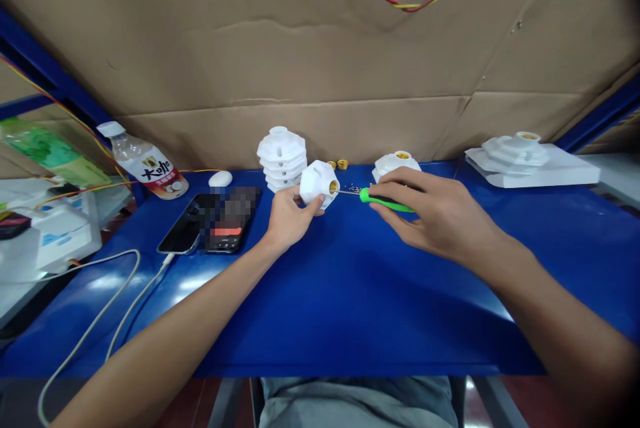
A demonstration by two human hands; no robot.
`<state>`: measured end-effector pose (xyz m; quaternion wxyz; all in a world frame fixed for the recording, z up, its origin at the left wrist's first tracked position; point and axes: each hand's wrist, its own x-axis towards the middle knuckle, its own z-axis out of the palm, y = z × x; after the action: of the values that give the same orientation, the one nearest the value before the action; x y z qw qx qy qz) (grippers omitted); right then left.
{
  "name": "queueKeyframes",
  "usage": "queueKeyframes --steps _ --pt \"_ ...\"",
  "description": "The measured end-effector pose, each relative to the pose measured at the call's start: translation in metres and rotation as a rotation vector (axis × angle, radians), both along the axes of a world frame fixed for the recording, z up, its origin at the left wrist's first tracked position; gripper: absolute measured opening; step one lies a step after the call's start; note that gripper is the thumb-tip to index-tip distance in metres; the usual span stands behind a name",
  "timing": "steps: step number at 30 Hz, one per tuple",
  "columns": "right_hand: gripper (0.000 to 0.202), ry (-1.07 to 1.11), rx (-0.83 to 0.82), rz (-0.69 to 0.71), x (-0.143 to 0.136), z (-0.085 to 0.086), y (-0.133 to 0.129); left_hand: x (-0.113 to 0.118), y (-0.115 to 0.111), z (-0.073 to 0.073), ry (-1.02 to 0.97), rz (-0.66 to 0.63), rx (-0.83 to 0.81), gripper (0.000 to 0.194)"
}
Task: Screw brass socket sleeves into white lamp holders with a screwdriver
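My left hand (295, 218) grips a white octagonal lamp holder (316, 183), tilted so its brass-threaded socket faces right. In my right hand (430, 208) is a screwdriver (387, 203) with a green and black handle. Its thin shaft points left, and the tip reaches the mouth of the socket; whether it touches a screw inside is hidden. Behind my left hand stands a stack of white lamp holder bodies (281, 151). Two brass threaded rings (343, 165) and several tiny screws (354, 188) lie on the table near the shaft. Another lamp holder (397, 165) sits behind my right hand.
More lamp holders (517, 151) rest on a white box (570, 165) at the back right. Phones (187, 225), a charging cable (133, 281), a white oval object (221, 179) and a drink bottle (145, 161) occupy the left. Cardboard (300, 68) walls the blue table's (360, 321) back.
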<state>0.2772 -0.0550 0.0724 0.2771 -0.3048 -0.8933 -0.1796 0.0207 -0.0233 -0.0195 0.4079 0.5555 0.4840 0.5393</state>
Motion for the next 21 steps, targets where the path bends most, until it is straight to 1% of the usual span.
queueKeyframes --steps 1,4,5,7,11,15,17,19,21 --pt "0.017 -0.057 0.035 0.001 0.002 0.001 0.001 -0.001 0.0 0.0 0.014 0.008 0.002 0.032" --pt "0.021 -0.203 0.118 -0.057 0.006 0.001 0.001 -0.002 0.0 -0.001 0.066 0.031 0.01 0.029" --pt "0.022 -0.23 0.119 -0.067 0.007 0.0 0.001 -0.002 -0.001 -0.001 0.082 0.04 0.011 0.029" --pt "0.024 -0.239 0.069 -0.069 0.006 -0.002 0.0 -0.002 -0.001 -0.001 0.1 0.061 0.018 0.027" --pt "0.026 -0.191 -0.095 -0.066 0.006 -0.006 0.001 0.0 -0.003 -0.003 0.104 0.072 0.076 0.022" --pt "0.027 -0.137 -0.141 -0.071 0.002 -0.008 0.004 0.001 -0.004 -0.005 0.154 0.096 0.089 0.024" --pt "0.026 -0.05 -0.173 -0.123 -0.003 -0.008 0.004 0.001 -0.004 -0.005 0.173 0.114 0.086 0.025" --pt "0.025 0.035 -0.238 -0.22 -0.009 -0.009 0.004 0.001 -0.003 -0.005 0.187 0.136 0.09 0.023" --pt "0.023 0.049 -0.287 -0.275 -0.013 -0.011 0.004 0.0 -0.002 -0.003 0.204 0.155 0.099 0.021"
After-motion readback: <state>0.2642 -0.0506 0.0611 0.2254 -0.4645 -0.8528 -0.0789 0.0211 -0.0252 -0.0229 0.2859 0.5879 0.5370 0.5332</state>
